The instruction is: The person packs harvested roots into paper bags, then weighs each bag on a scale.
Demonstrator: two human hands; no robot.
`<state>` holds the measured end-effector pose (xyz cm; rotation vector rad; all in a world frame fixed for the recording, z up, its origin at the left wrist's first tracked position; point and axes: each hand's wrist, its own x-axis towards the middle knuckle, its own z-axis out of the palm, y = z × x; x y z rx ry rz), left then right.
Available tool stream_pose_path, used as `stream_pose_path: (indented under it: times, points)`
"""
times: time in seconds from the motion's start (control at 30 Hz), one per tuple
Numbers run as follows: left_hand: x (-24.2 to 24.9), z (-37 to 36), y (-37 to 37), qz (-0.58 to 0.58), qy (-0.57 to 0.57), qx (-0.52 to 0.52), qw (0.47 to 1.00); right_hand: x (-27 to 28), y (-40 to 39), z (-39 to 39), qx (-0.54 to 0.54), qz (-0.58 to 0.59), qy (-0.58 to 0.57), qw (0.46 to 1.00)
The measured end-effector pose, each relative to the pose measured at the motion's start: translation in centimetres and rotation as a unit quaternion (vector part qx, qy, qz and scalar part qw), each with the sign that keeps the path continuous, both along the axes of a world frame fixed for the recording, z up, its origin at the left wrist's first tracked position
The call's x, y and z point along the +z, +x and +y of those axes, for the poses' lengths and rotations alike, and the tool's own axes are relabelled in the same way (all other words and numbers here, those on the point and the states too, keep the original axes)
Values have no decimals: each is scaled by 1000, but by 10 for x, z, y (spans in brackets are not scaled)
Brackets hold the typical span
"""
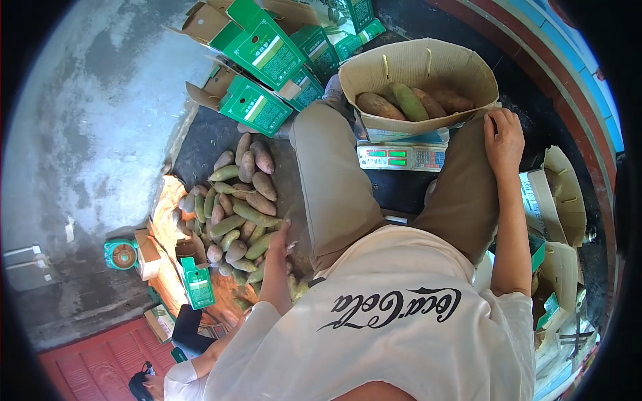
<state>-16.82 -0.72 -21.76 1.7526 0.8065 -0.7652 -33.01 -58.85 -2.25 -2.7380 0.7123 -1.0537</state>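
Note:
My left hand [279, 238] reaches down to a pile of long root vegetables [242, 200], some green and some brownish pink, on the floor at my left. Its fingers are apart beside a green root [259, 246], partly hidden from above. My right hand [504, 137] lies on my right knee, fingers loosely bent and holding nothing, near the rim of an open cardboard box [461, 63]. Inside that box are several roots, one of them a green root [409, 101] among brown ones. The box stands between my knees on a digital scale [401, 156] with lit green displays.
Green and brown cartons [257, 107] are stacked at the upper left. More open boxes [562, 197] stand at my right. A small green carton [198, 284] and a teal round object [121, 255] are beyond the pile. Another person [177, 381] sits at the lower left.

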Motion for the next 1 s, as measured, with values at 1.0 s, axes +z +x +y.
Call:
stream_pose_path:
  times: [1.0]
  points:
    - [208, -432, 86, -272, -155, -412, 855, 19, -8, 19, 35, -75, 48, 995]
